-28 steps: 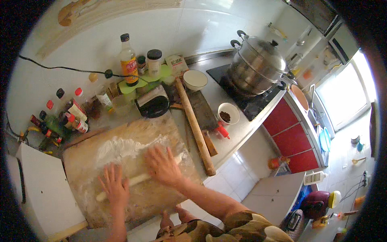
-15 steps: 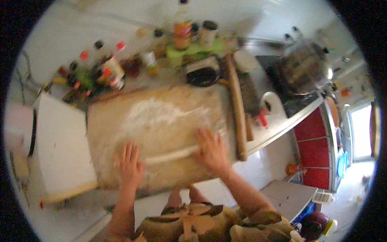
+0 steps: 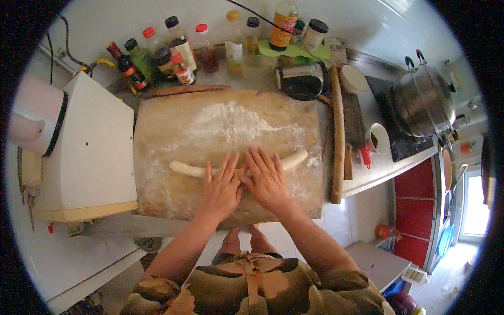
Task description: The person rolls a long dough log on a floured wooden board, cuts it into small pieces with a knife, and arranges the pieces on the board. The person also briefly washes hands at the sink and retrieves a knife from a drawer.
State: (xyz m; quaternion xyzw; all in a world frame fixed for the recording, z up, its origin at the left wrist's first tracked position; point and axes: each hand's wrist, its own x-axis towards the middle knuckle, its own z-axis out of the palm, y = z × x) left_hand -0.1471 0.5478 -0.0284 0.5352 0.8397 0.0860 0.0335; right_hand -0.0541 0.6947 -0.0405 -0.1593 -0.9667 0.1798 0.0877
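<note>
A long pale dough rope (image 3: 294,160) lies crosswise on the flour-dusted wooden board (image 3: 157,121), with a patch of white flour (image 3: 226,118) behind it. My left hand (image 3: 223,186) rests palm down on the rope just left of its middle, fingers stretched out. Just to its right, my right hand (image 3: 265,181) lies flat on the rope, fingers spread, its thumb near my left hand. The rope's two ends stick out on either side; its middle is hidden under my hands.
A long rolling pin (image 3: 337,136) lies right of the board, near a white cup (image 3: 377,137), a bowl (image 3: 354,77) and a steel steamer (image 3: 422,100) on a black hob. Assorted bottles (image 3: 184,65) line the back. A white cabinet-like block (image 3: 94,147) stands left.
My hands have come together from the rope's two sides to its middle. The view has swung round and is sharper, with the board now upright in the centre.
</note>
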